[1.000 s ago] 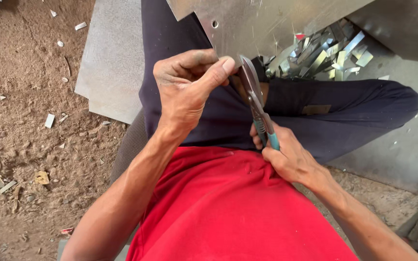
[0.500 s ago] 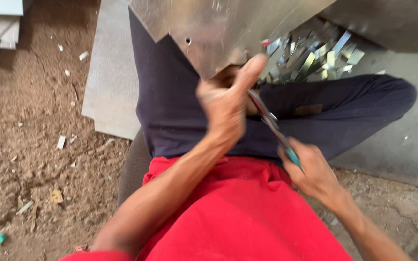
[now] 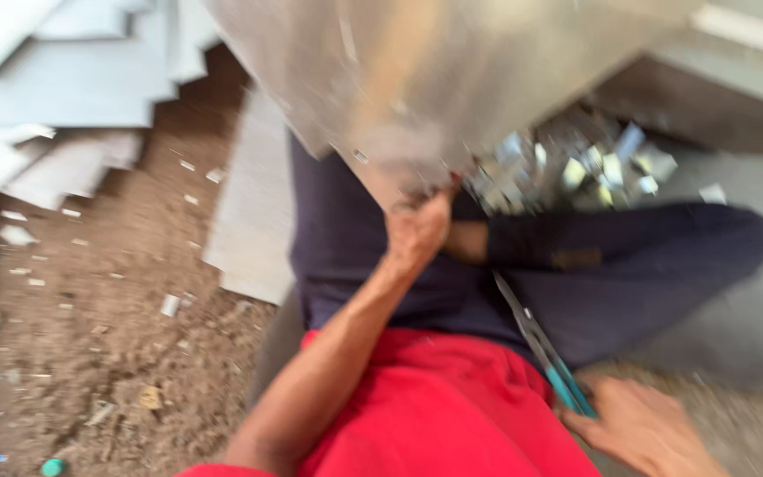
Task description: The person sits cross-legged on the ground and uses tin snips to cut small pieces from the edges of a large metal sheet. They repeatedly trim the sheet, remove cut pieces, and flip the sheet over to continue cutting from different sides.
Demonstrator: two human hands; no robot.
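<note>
Fingers of your left hand (image 3: 417, 231) pinched the lower corner of the large grey metal sheet (image 3: 434, 79) above your lap; your right hand (image 3: 642, 428) gripped teal-handled snips (image 3: 536, 340), blades together, pointing up-left toward it.

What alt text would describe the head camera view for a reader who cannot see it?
A person's left hand grips the lower edge of a large shiny metal sheet, while the right hand holds teal-handled metal snips away from it. The seated person wears a red shirt and dark trousers; the picture is blurred.

Metal sheet (image 3: 452, 79) above lap; snips (image 3: 540, 349) right; scraps (image 3: 593, 163) behind.
</note>
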